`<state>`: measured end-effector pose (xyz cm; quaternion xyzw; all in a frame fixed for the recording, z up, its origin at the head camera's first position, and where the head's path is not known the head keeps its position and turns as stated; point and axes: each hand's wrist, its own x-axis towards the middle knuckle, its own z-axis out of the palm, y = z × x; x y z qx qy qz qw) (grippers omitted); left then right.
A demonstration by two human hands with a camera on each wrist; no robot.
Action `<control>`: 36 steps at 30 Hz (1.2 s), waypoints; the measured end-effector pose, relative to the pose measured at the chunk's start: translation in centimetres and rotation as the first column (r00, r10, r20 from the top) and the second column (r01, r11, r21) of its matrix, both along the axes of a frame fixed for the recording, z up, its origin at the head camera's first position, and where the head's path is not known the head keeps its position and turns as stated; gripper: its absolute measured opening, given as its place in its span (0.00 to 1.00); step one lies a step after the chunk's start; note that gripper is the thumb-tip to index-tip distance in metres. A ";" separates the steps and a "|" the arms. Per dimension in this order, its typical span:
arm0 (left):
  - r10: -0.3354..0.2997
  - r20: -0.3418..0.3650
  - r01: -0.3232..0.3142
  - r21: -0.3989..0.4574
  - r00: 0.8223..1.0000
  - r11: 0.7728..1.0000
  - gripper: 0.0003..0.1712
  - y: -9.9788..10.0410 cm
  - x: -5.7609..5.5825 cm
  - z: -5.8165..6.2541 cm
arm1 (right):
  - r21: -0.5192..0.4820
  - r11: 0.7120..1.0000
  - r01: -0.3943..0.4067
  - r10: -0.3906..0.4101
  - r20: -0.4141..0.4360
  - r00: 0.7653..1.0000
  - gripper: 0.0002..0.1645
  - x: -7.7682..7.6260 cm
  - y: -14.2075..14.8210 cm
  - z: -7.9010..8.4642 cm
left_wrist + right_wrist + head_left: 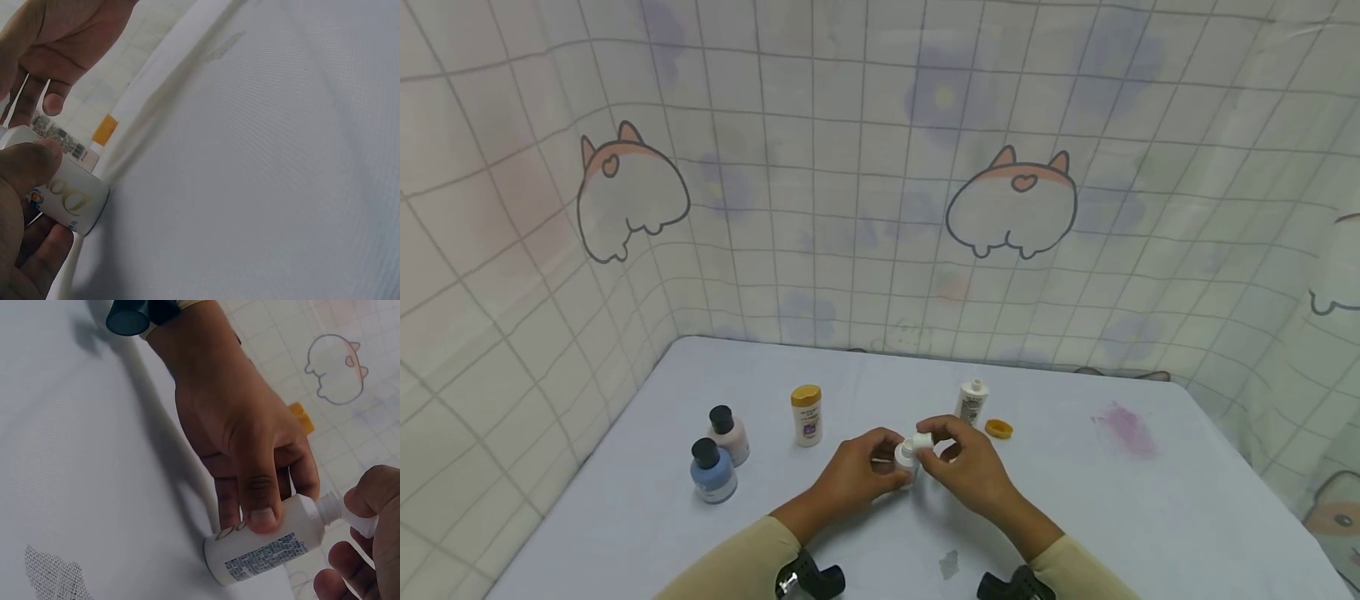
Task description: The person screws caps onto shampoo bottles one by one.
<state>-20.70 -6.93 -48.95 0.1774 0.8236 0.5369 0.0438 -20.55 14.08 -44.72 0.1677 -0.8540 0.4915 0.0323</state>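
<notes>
A small white bottle (906, 458) with printed labels stands upright near the table's middle. My left hand (855, 473) grips it round the body, thumb on the near side, as the right wrist view shows. The right hand (966, 465) pinches a white cap (923, 442) between thumb and fingers at the bottle's top. The threaded neck (327, 507) is bare, with the cap (362, 524) just beyond its mouth; whether they touch I cannot tell. Behind the right hand stands another white bottle (972, 400) with a bare neck, and an orange cap (998, 428) lies beside it.
A white bottle with an orange cap (807, 417) stands behind my left hand. Farther left are a blue bottle (713, 478) and a pink bottle (732, 438), both black-capped. The white tabletop (647, 517) has a purple stain (1126, 430) at right and a grey patch (949, 565) in front.
</notes>
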 end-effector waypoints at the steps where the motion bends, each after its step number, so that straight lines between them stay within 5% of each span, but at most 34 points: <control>1: 0.000 -0.001 0.000 0.001 1.000 1.000 0.26 0.0 0.0 0.0 | -0.004 1.000 -0.004 0.004 -0.007 1.000 0.19 0.0 -0.1 0.1; 36: -0.012 0.014 0.012 -0.005 1.000 1.000 0.26 -0.2 -0.1 -0.1 | 0.069 0.995 -0.069 0.072 -0.031 0.997 0.20 -0.2 -1.0 -0.5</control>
